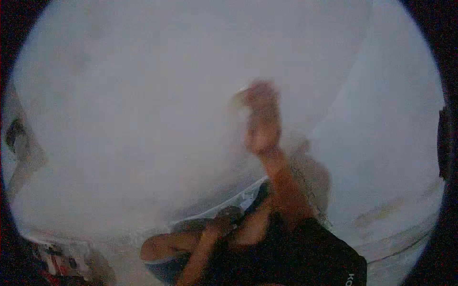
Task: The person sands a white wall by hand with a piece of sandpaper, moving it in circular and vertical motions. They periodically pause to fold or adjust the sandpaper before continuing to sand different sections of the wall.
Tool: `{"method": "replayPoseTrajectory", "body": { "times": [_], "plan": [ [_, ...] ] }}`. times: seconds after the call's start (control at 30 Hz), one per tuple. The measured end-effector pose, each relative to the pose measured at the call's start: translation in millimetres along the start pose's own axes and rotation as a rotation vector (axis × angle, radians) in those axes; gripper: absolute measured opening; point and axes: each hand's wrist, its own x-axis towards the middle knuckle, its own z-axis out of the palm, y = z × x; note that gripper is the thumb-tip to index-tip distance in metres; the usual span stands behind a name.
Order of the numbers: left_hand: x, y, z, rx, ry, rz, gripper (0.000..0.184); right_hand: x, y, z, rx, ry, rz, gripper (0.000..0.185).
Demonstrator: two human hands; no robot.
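Observation:
My right hand [262,119] is raised in front of a pale wall [143,105], smeared by motion. Its fingers look closed around a small pale yellowish thing [238,99], too blurred to name. Lower down, my left hand [222,223] is near my bent leg [162,245]. A dark patch [232,213] shows by its fingers, and I cannot tell whether that is part of the hand or something held. The left fingers do not show clearly.
Crumpled clear plastic sheeting [248,193] runs along the foot of the wall. Blurred reddish and dark items [57,262] lie at the lower left. A dark upright object [443,143] stands at the right edge, and a dark shape [15,133] at the left.

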Motion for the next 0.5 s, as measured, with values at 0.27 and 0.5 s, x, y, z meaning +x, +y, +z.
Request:
{"method": "replayPoseTrajectory", "body": {
  "times": [0.27, 0.5],
  "plan": [
    [-13, -7, 4, 0.017, 0.005, -0.014, 0.071, 19, 37, -12, -0.073, 0.405, 0.426, 0.046],
    [-11, -9, 4, 0.033, 0.008, -0.011, 0.071, -20, 2, 5, 0.114, 0.002, 0.239, 0.058]
  ]
}}
